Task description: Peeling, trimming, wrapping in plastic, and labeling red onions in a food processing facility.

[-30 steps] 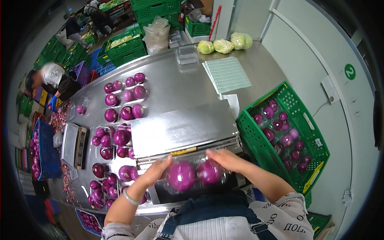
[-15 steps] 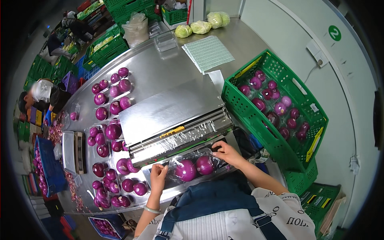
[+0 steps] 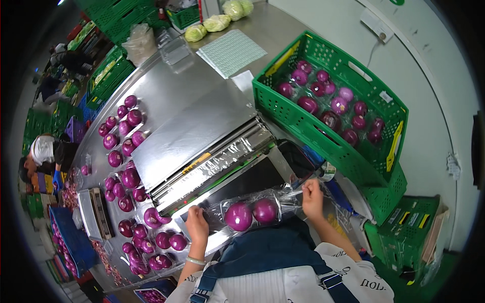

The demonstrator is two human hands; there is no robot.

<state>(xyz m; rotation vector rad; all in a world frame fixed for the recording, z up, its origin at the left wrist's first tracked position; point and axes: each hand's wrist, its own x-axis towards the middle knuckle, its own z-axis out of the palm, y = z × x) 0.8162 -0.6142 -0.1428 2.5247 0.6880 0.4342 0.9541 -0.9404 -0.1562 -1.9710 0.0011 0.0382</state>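
Two purple onions (image 3: pixel 238 216) sit side by side close to my body, covered by clear plastic film (image 3: pixel 289 196). My left hand (image 3: pixel 196 222) is closed on the film's edge, left of the onions. On the other side my right hand (image 3: pixel 312 200) pinches the film in a fist, drawing it taut out to the right. Whether a tray lies under the onions is hard to see. Just beyond them are the black plate (image 3: pixel 247 183) and the film roll (image 3: pixel 222 171) of a steel wrapping machine (image 3: pixel 192 136).
Many onions in packs (image 3: pixel 130 178) cover the table's left side, near a scale (image 3: pixel 94 214). A green crate (image 3: pixel 331 129) of wrapped onions stands at the right. Farther back are paper sheets (image 3: pixel 231 52) and cabbages (image 3: pixel 217 23). A person (image 3: pixel 48 151) bends at the far left.
My right hand has moved right and slightly down, stretching the film wider past the onions. My left hand has shifted slightly left and down. The whole view has turned and shifted.
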